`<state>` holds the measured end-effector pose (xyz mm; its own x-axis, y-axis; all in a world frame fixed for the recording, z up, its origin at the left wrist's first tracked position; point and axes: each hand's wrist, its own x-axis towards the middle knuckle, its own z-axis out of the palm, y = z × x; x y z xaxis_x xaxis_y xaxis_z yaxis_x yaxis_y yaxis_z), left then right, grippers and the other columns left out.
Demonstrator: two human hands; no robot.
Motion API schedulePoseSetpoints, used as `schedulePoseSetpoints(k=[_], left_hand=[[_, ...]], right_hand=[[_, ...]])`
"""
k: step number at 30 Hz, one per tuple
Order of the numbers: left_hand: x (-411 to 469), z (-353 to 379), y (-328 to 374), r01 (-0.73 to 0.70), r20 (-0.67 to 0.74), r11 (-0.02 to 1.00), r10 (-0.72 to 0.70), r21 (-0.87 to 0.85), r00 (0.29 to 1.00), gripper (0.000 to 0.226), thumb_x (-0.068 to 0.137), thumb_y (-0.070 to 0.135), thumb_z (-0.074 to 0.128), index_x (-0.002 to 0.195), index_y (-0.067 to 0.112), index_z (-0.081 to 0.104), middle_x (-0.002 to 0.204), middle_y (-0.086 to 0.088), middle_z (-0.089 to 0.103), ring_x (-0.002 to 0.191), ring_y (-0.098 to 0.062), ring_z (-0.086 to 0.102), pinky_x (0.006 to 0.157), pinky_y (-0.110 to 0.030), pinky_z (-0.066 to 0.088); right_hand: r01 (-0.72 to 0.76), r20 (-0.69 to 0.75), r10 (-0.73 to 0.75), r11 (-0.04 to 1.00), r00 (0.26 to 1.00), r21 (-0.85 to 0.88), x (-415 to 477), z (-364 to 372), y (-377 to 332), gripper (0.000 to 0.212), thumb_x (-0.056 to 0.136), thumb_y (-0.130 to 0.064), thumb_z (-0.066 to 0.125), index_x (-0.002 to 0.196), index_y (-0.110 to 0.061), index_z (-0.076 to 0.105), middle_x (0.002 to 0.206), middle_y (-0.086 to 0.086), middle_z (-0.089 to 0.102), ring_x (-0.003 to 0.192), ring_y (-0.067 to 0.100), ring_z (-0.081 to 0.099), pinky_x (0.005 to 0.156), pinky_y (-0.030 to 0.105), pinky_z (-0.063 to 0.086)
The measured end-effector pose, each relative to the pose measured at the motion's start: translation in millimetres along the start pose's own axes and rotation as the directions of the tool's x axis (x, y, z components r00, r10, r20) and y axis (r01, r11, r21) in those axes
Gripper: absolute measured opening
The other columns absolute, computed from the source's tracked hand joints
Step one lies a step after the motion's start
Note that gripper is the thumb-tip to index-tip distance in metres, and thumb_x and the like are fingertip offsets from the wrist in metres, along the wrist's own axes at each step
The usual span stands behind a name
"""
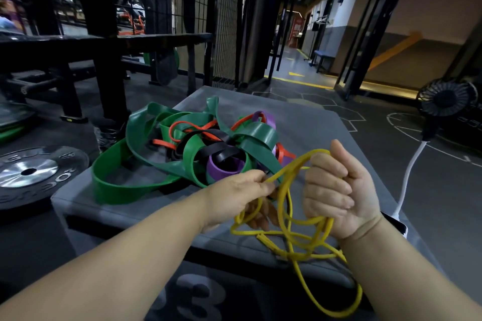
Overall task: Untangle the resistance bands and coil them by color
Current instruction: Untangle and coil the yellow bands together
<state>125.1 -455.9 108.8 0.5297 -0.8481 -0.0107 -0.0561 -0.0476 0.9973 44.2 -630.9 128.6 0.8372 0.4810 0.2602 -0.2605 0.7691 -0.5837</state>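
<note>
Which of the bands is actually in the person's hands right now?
The thin yellow band: the left hand pinches it, the right hand grips its loops. The others lie tangled on the box.

the green bands [167, 138] look like smooth, glossy rubber; the yellow band [284, 190] is duller. the grey box [313, 122] seems matt vinyl, perhaps padded. the weight plate [28, 172] has a shiny metal hub.

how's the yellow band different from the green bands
The yellow band is thin and cord-like; the green bands are wide and flat. The yellow band is held up by the left hand and right hand; the green bands lie on the box. The yellow band is out of the pile; the green bands are tangled with other bands. Neither is neatly coiled.
</note>
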Motion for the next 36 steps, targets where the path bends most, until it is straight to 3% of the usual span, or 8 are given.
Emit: schedulePoseSetpoints(k=[8,12,16,21,26,28,32,36], left_hand=[[4.0,0.2,-10.0,0.127,-0.046,0.949,-0.119,0.287,0.992,0.006,0.083,0.018,0.064,0.085,0.015,0.059,0.082,-0.001,0.054,0.076,-0.013,0.054,0.074,-0.028,0.046],[4.0,2.2,-15.2,0.155,-0.049,0.955,-0.147,0.253,0.988,0.029,0.082,-0.009,0.057,0.095,0.017,0.059,0.100,-0.011,0.057,0.072,-0.019,0.061,0.067,-0.029,0.055],[4.7,4.2,-24.7,0.211,-0.018,0.933,-0.216,0.293,0.976,0.016,0.093,0.004,0.055,0.106,0.011,0.048,0.097,-0.008,0.057,0.053,-0.008,0.055,0.053,-0.024,0.047],[4.2,7.3,-22.4,0.101,0.038,0.804,-0.152,0.586,0.988,0.007,0.093,0.021,0.057,0.086,0.023,0.056,0.070,0.011,0.065,0.059,-0.005,0.052,0.062,-0.026,0.044],[0.3,13.7,-17.9,0.009,0.037,0.702,-0.050,0.712,0.998,0.004,0.094,0.032,0.055,0.098,0.032,0.058,0.062,0.015,0.061,0.066,-0.002,0.059,0.072,-0.026,0.049],[-5.0,19.5,-9.2,-0.084,0.107,0.671,0.008,0.737,0.994,0.008,0.095,0.036,0.053,0.101,0.037,0.059,0.062,0.022,0.058,0.060,0.004,0.055,0.065,-0.021,0.046],[-12.2,22.8,12.4,-0.210,0.149,0.700,0.148,0.683,0.978,0.014,0.096,0.039,0.052,0.103,0.034,0.064,0.074,0.023,0.063,0.064,0.012,0.056,0.066,-0.017,0.045],[-15.0,10.0,26.3,-0.243,-0.058,0.758,0.346,0.605,0.936,0.015,0.087,0.034,0.067,0.085,0.024,0.057,0.070,0.013,0.069,0.066,0.001,0.063,0.070,-0.024,0.051]], right_hand=[[0.129,-0.003,-0.129,0.989,0.992,0.068,-7.4,-2.7,-15.4,0.038,0.100,-0.039,0.037,0.068,-0.019,0.040,0.049,-0.006,0.031,0.032,0.002,0.022,0.034,0.016,0.020],[0.213,-0.028,-0.211,0.969,0.977,0.129,-13.5,-12.0,-27.6,0.037,0.099,-0.035,0.041,0.071,-0.012,0.050,0.053,-0.003,0.037,0.035,0.005,0.025,0.037,0.017,0.021],[0.352,-0.087,-0.345,0.932,0.935,0.083,-21.4,-22.5,-39.9,0.032,0.097,-0.031,0.048,0.076,-0.009,0.056,0.053,-0.003,0.036,0.041,0.009,0.032,0.043,0.023,0.028],[0.587,-0.418,-0.693,0.720,0.587,-0.370,-25.3,-4.7,-51.5,0.034,0.093,-0.039,0.048,0.064,-0.020,0.050,0.050,-0.008,0.028,0.037,0.005,0.026,0.039,0.017,0.025],[0.478,-0.451,-0.816,0.578,0.362,-0.662,-13.9,1.2,-51.7,0.036,0.100,-0.037,0.044,0.068,-0.020,0.048,0.054,-0.006,0.032,0.048,0.011,0.031,0.053,0.023,0.033],[0.253,-0.448,-0.791,0.574,0.417,-0.778,-5.8,1.5,-43.6,0.037,0.102,-0.031,0.043,0.069,-0.017,0.045,0.053,-0.005,0.038,0.050,0.013,0.039,0.057,0.025,0.039],[-0.276,-0.537,-0.491,0.507,0.686,-0.816,1.7,1.0,-1.7,0.041,0.099,-0.038,0.048,0.072,-0.008,0.051,0.056,0.004,0.050,0.053,0.018,0.060,0.061,0.036,0.052],[-0.360,-0.580,-0.163,0.643,0.798,-0.676,5.2,12.8,25.3,0.056,0.083,-0.061,0.042,0.068,-0.009,0.051,0.051,0.008,0.048,0.031,0.015,0.041,0.035,0.018,0.036]])
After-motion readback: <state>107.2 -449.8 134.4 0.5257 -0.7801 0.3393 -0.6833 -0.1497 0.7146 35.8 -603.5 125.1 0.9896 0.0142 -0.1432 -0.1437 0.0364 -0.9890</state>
